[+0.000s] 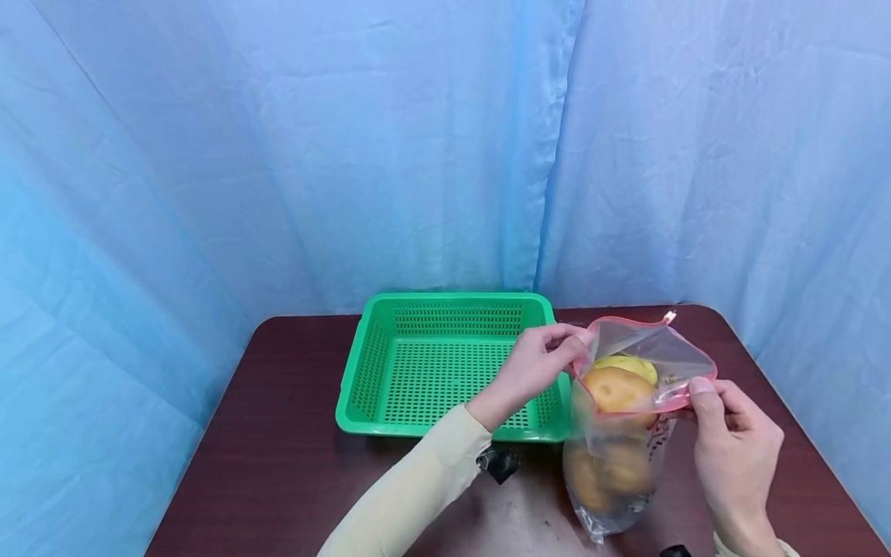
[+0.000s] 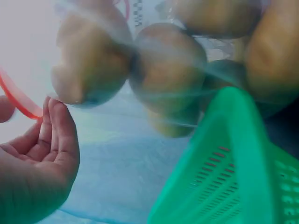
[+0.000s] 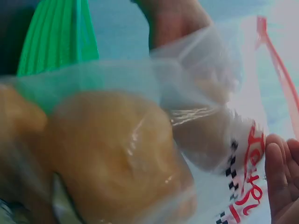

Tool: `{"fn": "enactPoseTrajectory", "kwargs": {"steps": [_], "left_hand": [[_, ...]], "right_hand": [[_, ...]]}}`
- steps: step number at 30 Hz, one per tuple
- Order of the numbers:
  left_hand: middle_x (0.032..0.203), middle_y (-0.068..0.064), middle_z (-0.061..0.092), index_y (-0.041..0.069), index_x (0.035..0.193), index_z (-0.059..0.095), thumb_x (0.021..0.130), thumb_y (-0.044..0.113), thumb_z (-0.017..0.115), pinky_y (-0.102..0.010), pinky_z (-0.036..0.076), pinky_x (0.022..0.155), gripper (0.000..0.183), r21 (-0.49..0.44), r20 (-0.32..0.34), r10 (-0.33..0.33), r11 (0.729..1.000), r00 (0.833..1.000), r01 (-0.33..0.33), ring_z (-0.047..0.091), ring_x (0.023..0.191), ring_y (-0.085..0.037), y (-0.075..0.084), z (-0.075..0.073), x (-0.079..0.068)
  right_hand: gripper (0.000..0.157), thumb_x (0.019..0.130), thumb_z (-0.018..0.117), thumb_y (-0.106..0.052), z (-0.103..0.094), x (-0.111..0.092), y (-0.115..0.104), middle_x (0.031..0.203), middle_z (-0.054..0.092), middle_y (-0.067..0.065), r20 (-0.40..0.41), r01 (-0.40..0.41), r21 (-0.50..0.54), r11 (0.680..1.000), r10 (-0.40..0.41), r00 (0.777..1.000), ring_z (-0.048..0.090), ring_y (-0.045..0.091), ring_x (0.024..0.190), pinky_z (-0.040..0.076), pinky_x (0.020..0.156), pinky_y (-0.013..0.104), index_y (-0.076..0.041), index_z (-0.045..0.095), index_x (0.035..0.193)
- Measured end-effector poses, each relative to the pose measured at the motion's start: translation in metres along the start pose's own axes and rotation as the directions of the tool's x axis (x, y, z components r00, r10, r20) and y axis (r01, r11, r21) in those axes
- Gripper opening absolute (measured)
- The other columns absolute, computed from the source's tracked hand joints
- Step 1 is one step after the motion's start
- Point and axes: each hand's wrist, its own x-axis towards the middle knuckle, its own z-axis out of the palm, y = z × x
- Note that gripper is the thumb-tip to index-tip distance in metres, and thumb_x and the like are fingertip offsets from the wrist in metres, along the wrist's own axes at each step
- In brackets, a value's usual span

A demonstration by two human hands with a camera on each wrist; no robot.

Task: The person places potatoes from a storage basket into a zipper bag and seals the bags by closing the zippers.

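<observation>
A clear zip bag (image 1: 685, 357) with a pink-red zip edge stands on the right of the table, its mouth spread wide. Round tan fruits (image 1: 619, 389) fill it, and a yellow-green one (image 1: 629, 365) shows near the top. My left hand (image 1: 534, 365) pinches the left side of the bag's rim between thumb and fingers. On the opposite side, my right hand (image 1: 739, 445) grips the rim, thumb on top. Red lettering (image 3: 252, 182) and a black check strip mark the bag in the right wrist view. A white slider (image 1: 670, 317) sits at the zip's far corner.
A green perforated basket (image 1: 390, 428) with nothing in it stands left of the bag, close beside it, and my left forearm crosses over its near right corner. The dark wooden table (image 1: 278, 449) ends at blue curtains (image 1: 390, 155) behind and at the sides.
</observation>
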Motion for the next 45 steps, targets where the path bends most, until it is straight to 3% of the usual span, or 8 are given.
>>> {"fn": "enactPoseTrajectory", "kwargs": {"steps": [8,15,22,26,34,38,42,45], "left_hand": [[0.157,-0.01,0.048,0.008,0.155,0.032,0.084,0.083,0.055,-0.03,0.037,0.116,0.106,-0.042,0.213,0.137,0.99,0.967,-0.131,0.044,0.143,-0.008,-0.015,-0.016,-0.036],[0.154,0.001,0.053,0.01,0.135,0.043,0.094,0.014,0.078,-0.031,0.036,0.117,0.054,0.014,0.098,0.17,0.985,0.981,-0.172,0.046,0.142,-0.009,-0.024,0.0,-0.048],[0.154,-0.003,0.052,0.003,0.105,0.053,0.096,0.008,0.071,-0.031,0.044,0.111,0.022,0.049,0.083,0.209,0.976,0.974,-0.214,0.052,0.138,-0.012,-0.03,0.0,-0.051],[0.155,-0.002,0.051,0.006,0.1,0.056,0.097,0.009,0.07,-0.031,0.045,0.109,0.015,0.073,0.104,0.222,0.97,0.969,-0.23,0.051,0.138,-0.012,-0.033,-0.002,-0.052],[0.156,0.0,0.049,0.006,0.097,0.059,0.097,0.008,0.069,-0.03,0.046,0.109,0.011,0.07,0.136,0.221,0.97,0.966,-0.232,0.048,0.141,-0.012,-0.036,-0.002,-0.054],[0.157,0.002,0.048,0.005,0.095,0.062,0.098,0.008,0.069,-0.035,0.048,0.108,0.009,0.062,0.134,0.211,0.973,0.968,-0.22,0.047,0.142,-0.012,-0.037,-0.002,-0.058],[0.155,0.003,0.051,0.003,0.093,0.065,0.097,0.007,0.071,-0.034,0.048,0.107,0.008,0.053,0.108,0.204,0.976,0.973,-0.211,0.046,0.143,-0.013,-0.036,-0.006,-0.066],[0.152,0.006,0.054,0.002,0.092,0.066,0.096,0.005,0.072,-0.032,0.046,0.108,0.008,0.014,0.109,0.198,0.98,0.974,-0.201,0.045,0.144,-0.013,-0.033,-0.009,-0.074]], "right_hand": [[0.023,0.102,0.06,0.002,0.008,-0.008,-0.001,0.087,0.077,0.009,0.058,-0.011,0.355,0.935,-0.01,0.998,0.076,0.011,0.081,0.059,0.074,0.023,0.025,0.065,0.099],[0.022,0.102,0.058,0.004,0.005,-0.005,0.002,0.085,0.077,0.006,0.168,-0.009,0.277,0.961,-0.039,0.985,0.074,0.009,0.075,0.058,0.069,0.018,0.023,0.066,0.096],[0.045,0.108,0.052,-0.01,-0.015,0.02,0.016,0.065,0.069,0.009,0.169,-0.065,0.247,0.967,0.023,0.985,0.065,0.013,0.052,0.052,0.049,0.02,0.019,0.062,0.075],[0.029,0.106,0.056,-0.011,-0.025,0.049,0.036,0.084,0.075,0.005,0.136,-0.08,0.124,0.989,0.063,0.989,0.069,0.011,0.066,0.055,0.061,0.016,0.014,0.07,0.101],[0.04,0.107,0.059,-0.017,-0.027,0.081,0.07,0.123,0.063,-0.03,0.536,0.028,-0.245,0.969,0.111,0.837,0.059,-0.012,0.111,0.043,0.083,0.007,-0.014,0.06,0.146],[0.024,0.103,0.066,-0.023,-0.026,0.083,0.073,0.108,0.066,-0.027,0.496,-0.017,-0.271,0.962,0.155,0.854,0.057,-0.005,0.095,0.044,0.072,0.012,-0.017,0.072,0.126],[0.013,0.103,0.064,-0.01,-0.029,0.082,0.07,0.094,0.071,-0.014,0.461,-0.118,-0.042,0.992,0.124,0.879,0.06,0.004,0.085,0.049,0.069,0.015,-0.01,0.073,0.112],[0.02,0.103,0.053,0.007,-0.031,0.082,0.066,0.098,0.075,0.001,0.465,-0.213,0.345,0.914,0.031,0.885,0.067,0.009,0.089,0.054,0.075,0.017,0.001,0.07,0.111]]}}
